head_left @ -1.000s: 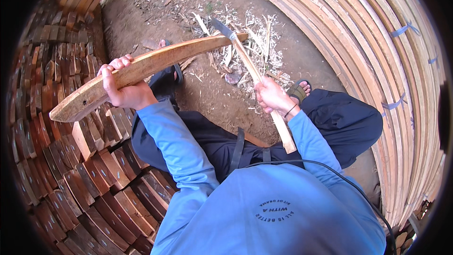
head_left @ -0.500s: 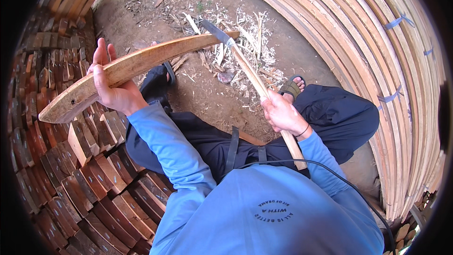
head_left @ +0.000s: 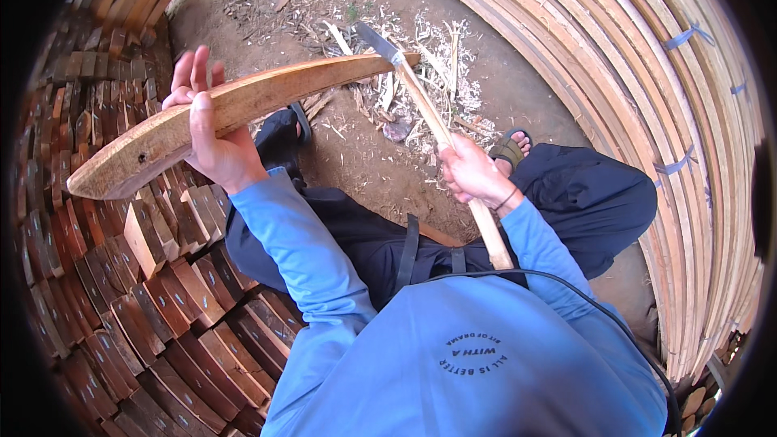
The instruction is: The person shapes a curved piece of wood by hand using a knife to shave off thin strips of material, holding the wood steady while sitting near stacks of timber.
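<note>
My left hand (head_left: 218, 142) supports a long curved piece of wood (head_left: 275, 93), thumb on its near face and fingers rising behind it. The wood's wide end, with a small dark hole, points to the left; its narrow tip lies out over the shavings. In my right hand (head_left: 473, 170) is a long-handled knife (head_left: 421, 105), gripped around the middle of its pale wooden handle. The knife's dark metal blade (head_left: 377, 41) crosses the wood near the narrow tip. Whether the edge bites into the wood cannot be made out.
Stacked brown wooden pieces (head_left: 174, 299) fill the left side. Long curved strips (head_left: 647, 113), bound with blue ties, stand along the right. Pale shavings (head_left: 437, 57) litter the dirt ground ahead, between my sandalled feet. A black cable (head_left: 558, 282) runs across my blue shirt.
My right hand and the knife have moved slightly forward and left. My left hand has shifted a little forward and right, its fingers more upright, and the curved wood has tilted slightly.
</note>
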`<action>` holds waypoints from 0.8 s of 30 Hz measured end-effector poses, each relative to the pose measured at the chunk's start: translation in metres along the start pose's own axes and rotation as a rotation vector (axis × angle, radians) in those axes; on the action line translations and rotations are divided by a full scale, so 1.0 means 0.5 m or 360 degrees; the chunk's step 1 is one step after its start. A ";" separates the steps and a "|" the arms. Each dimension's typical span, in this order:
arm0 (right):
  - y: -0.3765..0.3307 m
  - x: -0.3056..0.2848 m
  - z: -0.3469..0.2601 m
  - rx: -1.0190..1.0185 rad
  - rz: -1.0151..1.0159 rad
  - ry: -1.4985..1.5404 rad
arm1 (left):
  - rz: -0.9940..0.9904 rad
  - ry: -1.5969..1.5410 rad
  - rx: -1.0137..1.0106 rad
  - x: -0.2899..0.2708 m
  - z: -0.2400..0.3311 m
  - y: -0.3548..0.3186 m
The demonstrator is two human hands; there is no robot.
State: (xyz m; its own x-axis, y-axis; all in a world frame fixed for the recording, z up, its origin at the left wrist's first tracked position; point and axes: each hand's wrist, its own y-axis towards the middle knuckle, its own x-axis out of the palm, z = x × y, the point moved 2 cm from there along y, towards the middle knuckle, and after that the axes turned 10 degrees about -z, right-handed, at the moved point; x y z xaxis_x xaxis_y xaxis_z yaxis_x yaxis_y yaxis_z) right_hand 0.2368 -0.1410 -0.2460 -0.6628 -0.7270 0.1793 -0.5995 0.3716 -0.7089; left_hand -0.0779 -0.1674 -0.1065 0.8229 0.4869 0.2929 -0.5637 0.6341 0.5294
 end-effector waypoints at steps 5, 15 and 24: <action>-0.028 -0.046 -0.029 0.0154 -0.0134 0.0306 | -0.0077 -0.0091 -0.0066 0.074 0.017 0.013; -0.019 -0.034 -0.033 0.0127 -0.0130 0.0200 | -0.0288 -0.0223 -0.0067 0.030 -0.010 0.021; 0.120 -0.030 -0.063 0.0079 -0.0024 0.0041 | -0.0168 -0.0238 -0.0045 0.024 -0.014 0.003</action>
State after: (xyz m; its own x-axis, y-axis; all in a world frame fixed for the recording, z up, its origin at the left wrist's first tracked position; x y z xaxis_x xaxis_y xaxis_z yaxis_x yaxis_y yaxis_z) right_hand 0.1967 -0.0899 -0.2698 -0.6656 -0.7170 0.2073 -0.5869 0.3311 -0.7389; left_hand -0.0693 -0.1562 -0.1074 0.8780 0.3230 0.3532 -0.4734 0.6948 0.5414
